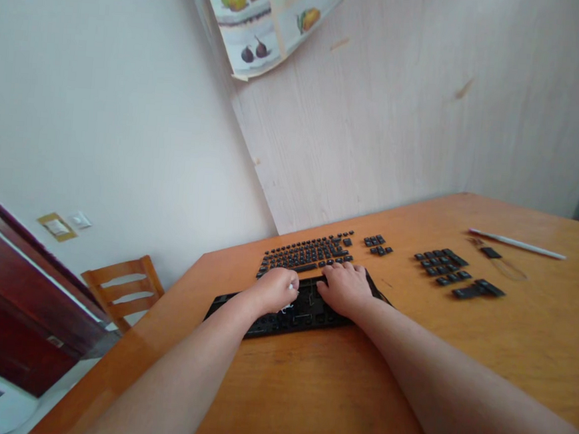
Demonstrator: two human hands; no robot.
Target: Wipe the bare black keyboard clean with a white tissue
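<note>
From the head view, the keyboard base (pixel 307 307) lies on the desk (pixel 356 389), the left hand (pixel 280 290) curled tight over it around a small white item (pixel 291 288). The right hand (pixel 347 288) rests half open on the base, fingers spread; loose keycaps (pixel 307 253) sit just beyond it.

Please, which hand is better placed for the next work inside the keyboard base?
Probably the left hand: it grips a small white item above the keyboard base. The right hand rests on the base, seemingly steadying it.
</note>
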